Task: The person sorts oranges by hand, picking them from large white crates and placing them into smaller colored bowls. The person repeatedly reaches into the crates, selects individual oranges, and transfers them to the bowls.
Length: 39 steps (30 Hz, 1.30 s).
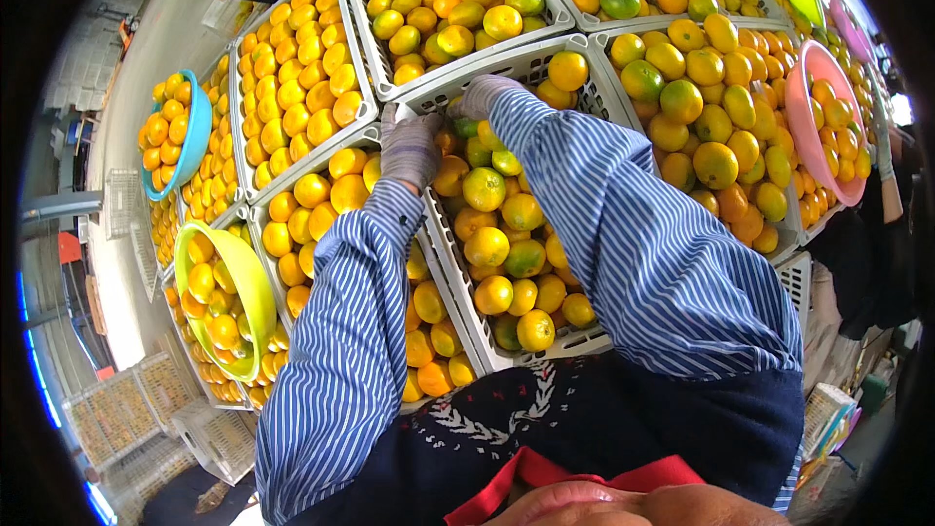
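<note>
Both of my hands wear greyish knit gloves. My left hand (410,147) is at the rim between two white plastic crates, fingers pointing away from me; whether it holds a fruit cannot be made out. My right hand (485,96) reaches into the far part of the middle crate (454,267), its fingers hidden behind the wrist and sleeve. That crate holds green and yellow-orange citrus fruits (484,190), heaped at the near side, with a few (567,71) in its far right corner. In the crate to the left, orange citrus fruits (350,193) lie beneath my left forearm.
More white crates of citrus (369,62) adjoin on the far, left and right sides. Plastic basins holding fruit rest on them: yellow-green (261,307) and blue (199,135) at left, pink (803,88) at right. Stacked crates (215,438) stand at lower left. Another person's dark clothing shows at right.
</note>
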Each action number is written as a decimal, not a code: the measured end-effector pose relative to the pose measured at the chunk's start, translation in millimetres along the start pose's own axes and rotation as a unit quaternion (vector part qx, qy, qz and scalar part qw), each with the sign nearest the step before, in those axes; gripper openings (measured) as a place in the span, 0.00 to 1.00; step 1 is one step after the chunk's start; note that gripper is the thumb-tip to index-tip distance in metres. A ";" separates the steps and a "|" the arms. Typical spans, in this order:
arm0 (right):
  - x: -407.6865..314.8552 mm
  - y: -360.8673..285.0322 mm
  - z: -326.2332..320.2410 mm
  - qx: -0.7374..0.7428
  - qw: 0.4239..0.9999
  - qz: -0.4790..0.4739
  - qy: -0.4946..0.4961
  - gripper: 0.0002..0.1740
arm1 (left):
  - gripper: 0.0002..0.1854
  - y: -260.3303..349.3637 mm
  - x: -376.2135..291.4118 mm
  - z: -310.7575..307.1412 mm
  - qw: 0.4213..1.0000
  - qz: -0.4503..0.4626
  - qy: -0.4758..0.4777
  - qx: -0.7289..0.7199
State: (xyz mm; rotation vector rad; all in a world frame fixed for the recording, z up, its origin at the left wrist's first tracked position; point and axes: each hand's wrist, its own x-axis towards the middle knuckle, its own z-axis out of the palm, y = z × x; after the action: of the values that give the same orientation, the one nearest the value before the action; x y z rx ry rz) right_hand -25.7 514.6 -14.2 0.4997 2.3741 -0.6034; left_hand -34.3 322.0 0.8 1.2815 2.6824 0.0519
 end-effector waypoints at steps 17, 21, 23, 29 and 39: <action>-48.8 -5.6 5.3 0.004 0.996 -0.083 0.032 0.33 | 0.13 -6.1 4.2 6.8 0.981 0.027 0.036 0.187; -43.8 0.7 22.8 0.104 0.977 -0.080 0.171 0.23 | 0.16 -19.5 14.4 17.3 0.976 0.049 0.103 0.184; -16.6 -3.8 21.6 0.064 0.986 -0.073 0.138 0.22 | 0.18 -32.8 18.4 37.1 0.968 0.050 0.085 0.232; -27.4 -15.0 9.6 0.007 0.991 -0.055 0.122 0.32 | 0.19 -50.8 3.6 57.6 0.976 0.036 0.041 0.210; -44.5 4.2 18.4 0.118 0.969 -0.068 0.206 0.30 | 0.28 20.4 -50.1 -12.1 0.967 0.082 -0.055 0.236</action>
State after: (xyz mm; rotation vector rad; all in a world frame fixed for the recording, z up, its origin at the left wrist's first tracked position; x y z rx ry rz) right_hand 17.6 499.4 1.0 0.6179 2.7611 -0.9295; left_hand 10.2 296.5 21.6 1.5721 2.5721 -0.6547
